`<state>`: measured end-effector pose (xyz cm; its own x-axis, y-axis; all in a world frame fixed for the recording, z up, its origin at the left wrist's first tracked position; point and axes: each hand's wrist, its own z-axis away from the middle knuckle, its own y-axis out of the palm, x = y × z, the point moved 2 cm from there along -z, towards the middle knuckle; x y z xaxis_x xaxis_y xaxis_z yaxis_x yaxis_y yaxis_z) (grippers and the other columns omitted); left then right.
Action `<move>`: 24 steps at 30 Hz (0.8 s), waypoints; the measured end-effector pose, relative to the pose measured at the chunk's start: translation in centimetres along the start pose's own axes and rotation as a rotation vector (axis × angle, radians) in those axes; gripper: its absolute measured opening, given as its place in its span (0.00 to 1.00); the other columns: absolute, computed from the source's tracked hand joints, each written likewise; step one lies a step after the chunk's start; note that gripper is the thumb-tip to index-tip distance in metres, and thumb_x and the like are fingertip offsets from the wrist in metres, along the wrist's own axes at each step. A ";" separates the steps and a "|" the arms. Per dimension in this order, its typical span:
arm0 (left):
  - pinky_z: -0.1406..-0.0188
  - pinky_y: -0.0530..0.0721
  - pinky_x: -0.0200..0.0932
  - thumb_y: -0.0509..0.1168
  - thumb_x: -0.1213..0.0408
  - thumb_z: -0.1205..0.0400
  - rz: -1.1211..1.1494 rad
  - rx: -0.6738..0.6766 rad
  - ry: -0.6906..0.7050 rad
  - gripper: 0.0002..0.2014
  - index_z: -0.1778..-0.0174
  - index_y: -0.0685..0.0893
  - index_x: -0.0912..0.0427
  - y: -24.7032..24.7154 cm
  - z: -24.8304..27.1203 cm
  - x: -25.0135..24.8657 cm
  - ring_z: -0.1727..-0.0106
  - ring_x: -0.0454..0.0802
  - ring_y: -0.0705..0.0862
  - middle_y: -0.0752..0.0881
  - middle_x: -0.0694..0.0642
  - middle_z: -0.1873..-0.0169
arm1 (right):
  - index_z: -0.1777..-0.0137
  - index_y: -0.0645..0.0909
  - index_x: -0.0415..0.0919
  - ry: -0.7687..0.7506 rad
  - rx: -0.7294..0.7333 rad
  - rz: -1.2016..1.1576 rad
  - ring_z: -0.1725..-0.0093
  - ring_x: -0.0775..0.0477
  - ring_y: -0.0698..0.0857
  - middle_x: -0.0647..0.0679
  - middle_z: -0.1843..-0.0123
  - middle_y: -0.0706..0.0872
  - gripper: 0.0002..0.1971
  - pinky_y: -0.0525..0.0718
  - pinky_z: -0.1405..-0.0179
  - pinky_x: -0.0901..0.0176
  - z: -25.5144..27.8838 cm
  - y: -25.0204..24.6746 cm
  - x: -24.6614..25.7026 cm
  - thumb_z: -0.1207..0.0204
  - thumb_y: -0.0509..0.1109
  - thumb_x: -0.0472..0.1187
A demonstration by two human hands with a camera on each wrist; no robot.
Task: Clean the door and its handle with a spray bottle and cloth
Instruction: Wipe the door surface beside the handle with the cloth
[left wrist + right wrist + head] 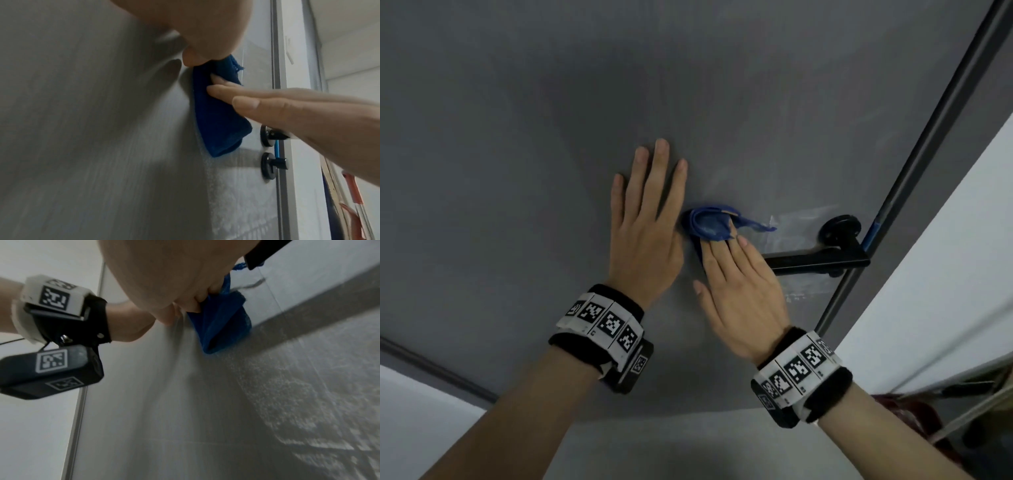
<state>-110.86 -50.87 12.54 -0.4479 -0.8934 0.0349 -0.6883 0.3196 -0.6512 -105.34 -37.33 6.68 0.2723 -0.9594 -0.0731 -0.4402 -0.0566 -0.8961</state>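
Observation:
The grey door point(551, 137) fills the head view. My left hand point(647, 219) lies flat on it with its fingers straight and spread, holding nothing. Just to its right, my right hand point(736, 281) presses a crumpled blue cloth point(709, 222) against the door with straight fingers, thumb off the cloth. The black lever handle point(822, 260) runs right from that hand to its round rose point(840, 229). In the left wrist view the right hand's fingers point(246, 100) lie across the cloth point(218, 123). The right wrist view shows the cloth point(222, 324) bunched under the fingertips. No spray bottle is in view.
Wet streaks and a damp patch point(798, 222) show on the door around the handle. A black thumb-turn lock point(271, 164) sits below the rose point(267, 136). The dark door edge point(928, 147) and a white wall point(945, 257) are at the right, with red-handled tools point(353, 188) leaning there.

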 end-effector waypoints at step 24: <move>0.14 0.51 0.61 0.75 0.52 0.23 -0.063 0.047 0.084 0.53 0.12 0.44 0.50 2.2 2.9 0.0 0.12 0.52 0.34 0.33 0.50 0.13 | 0.12 0.44 0.39 0.216 -0.601 -0.098 0.11 0.43 0.46 0.41 0.11 0.49 0.35 0.49 0.13 0.42 2.8 6.9 -8.8 0.14 0.49 0.54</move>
<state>-110.72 -51.13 8.88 -0.4523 -0.8811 0.1385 -0.6899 0.2472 -0.6805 -108.36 -28.46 -0.08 0.1850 -0.9723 0.1427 -0.8416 -0.2318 -0.4879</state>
